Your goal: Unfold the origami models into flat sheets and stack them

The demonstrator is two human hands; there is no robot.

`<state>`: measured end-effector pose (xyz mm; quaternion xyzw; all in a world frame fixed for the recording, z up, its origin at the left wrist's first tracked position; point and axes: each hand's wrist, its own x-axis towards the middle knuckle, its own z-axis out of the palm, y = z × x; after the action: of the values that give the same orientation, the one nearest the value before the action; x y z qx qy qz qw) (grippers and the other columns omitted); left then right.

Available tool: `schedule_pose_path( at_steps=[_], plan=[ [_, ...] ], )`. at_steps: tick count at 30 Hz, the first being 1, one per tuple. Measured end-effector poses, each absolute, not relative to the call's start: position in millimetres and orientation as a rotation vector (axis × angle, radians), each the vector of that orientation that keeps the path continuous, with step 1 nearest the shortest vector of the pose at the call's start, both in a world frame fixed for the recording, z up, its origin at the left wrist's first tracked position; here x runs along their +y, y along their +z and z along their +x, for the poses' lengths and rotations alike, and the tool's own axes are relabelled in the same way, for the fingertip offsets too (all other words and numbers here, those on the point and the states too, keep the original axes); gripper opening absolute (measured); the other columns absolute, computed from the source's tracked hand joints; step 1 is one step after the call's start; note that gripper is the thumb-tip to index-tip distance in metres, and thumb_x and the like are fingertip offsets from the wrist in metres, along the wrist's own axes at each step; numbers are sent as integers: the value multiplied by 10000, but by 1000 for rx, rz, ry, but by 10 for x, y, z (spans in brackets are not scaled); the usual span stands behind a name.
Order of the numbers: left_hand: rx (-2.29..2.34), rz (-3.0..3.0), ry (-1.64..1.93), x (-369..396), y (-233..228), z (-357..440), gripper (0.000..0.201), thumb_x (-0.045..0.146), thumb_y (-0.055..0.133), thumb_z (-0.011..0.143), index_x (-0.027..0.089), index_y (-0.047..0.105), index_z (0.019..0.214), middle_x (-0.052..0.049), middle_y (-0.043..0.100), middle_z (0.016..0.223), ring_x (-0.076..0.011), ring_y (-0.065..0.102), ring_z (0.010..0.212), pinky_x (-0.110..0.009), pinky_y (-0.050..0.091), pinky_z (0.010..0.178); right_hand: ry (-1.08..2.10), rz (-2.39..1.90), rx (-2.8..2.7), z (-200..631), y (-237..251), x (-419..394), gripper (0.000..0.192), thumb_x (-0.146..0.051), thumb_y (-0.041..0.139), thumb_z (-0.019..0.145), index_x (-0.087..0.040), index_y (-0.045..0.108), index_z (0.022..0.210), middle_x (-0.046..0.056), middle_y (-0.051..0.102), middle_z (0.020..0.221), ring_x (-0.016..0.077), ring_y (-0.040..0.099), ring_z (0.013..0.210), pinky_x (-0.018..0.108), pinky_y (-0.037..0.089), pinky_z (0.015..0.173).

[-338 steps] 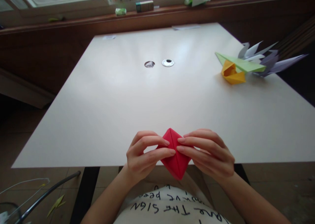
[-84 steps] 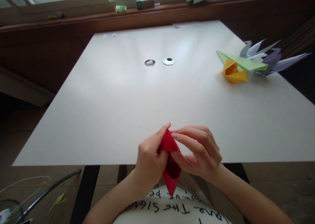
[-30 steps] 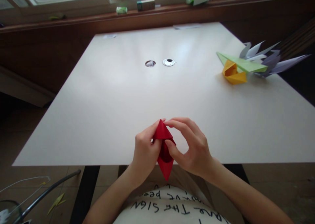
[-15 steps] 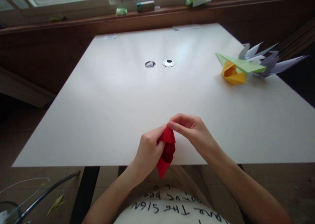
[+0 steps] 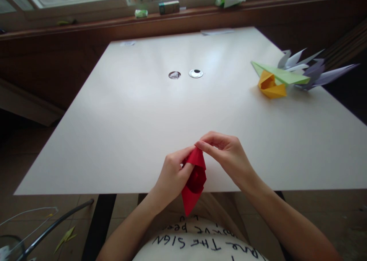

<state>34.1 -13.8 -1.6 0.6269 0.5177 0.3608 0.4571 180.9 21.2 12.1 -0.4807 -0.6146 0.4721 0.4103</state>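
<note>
So right up close to me, over the near edge of the white table point(image 5: 120, 138), I've got the red folded paper point(image 5: 192, 186) pinched up in the air, not resting on anything. My left hand point(image 5: 172, 176) is wrapped round its left side, fingers closed on it so the body doesn't twist, with the pointy end hanging down toward my shirt. My right hand point(image 5: 229, 157) comes in from above and has thumb and forefinger clamped together on the top flap, because that's the bit being worked, I'd say (the middle looks puffed open like a little pocket, though I can't see right inside it).

Further out the table is mostly bare; two small round silver fittings point(image 5: 195, 73) sit side by side in the middle. Off to the far right there's a yellow folded piece point(image 5: 269, 87) touching a green paper plane point(image 5: 282, 75), with pale purple spiky folds point(image 5: 315, 71) just behind, parked well apart from my hands. Past that, the window sill point(image 5: 86, 23) has a small box point(image 5: 169, 7) and some green packets.
</note>
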Motion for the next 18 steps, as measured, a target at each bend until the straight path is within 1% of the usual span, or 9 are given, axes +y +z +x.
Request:
schedule_pose_path(
  at_steps=[3,6,9,12,14,16,18],
  plan=[
    [1225,1464,888,-136,-25,323,229,191,425,866,183,635,956,-5,660,757,-117,573,661,-205,449,591,1232,-1211,-1513,1808,125,215,181,-316,622,771,-169,645,667,5,627,660,129,551,632,263,441,594],
    [1131,1338,911,-124,-44,302,272,224,455,856,193,587,1092,-43,672,969,-148,621,819,-224,488,679,1228,-1223,-1472,1814,134,227,173,-310,629,762,-166,647,666,3,629,654,128,562,627,261,448,592],
    [1028,1158,930,-108,-58,278,329,241,501,829,191,528,1153,-80,616,1132,-175,619,920,-239,501,719,1191,-1233,-1438,1830,146,248,159,-298,639,753,-166,651,664,0,633,651,125,568,632,257,450,606],
    [945,953,901,-100,-61,244,436,307,525,829,205,435,1244,-111,573,1202,-201,613,960,-268,502,740,1159,-1230,-1355,1855,144,273,139,-284,661,735,-167,651,660,-5,632,639,120,569,623,249,454,600],
    [876,845,876,-104,-60,214,526,364,540,824,218,373,1302,-122,545,1244,-233,586,1032,-306,487,799,1123,-1224,-1276,1877,126,293,120,-276,677,723,-173,654,667,-8,636,641,117,570,615,242,455,584],
    [809,788,849,-112,-57,181,620,400,596,784,222,355,1326,-130,497,1302,-270,543,1105,-334,465,845,1067,-1220,-1210,1901,97,313,105,-273,683,722,-183,657,675,-13,636,641,113,566,608,236,452,572],
    [741,793,805,-122,-50,155,672,379,665,732,228,381,1322,-133,471,1329,-290,544,1103,-335,459,841,994,-1211,-1167,1924,68,328,101,-273,680,731,-193,657,675,-21,627,629,107,556,597,235,447,565]
  ],
)
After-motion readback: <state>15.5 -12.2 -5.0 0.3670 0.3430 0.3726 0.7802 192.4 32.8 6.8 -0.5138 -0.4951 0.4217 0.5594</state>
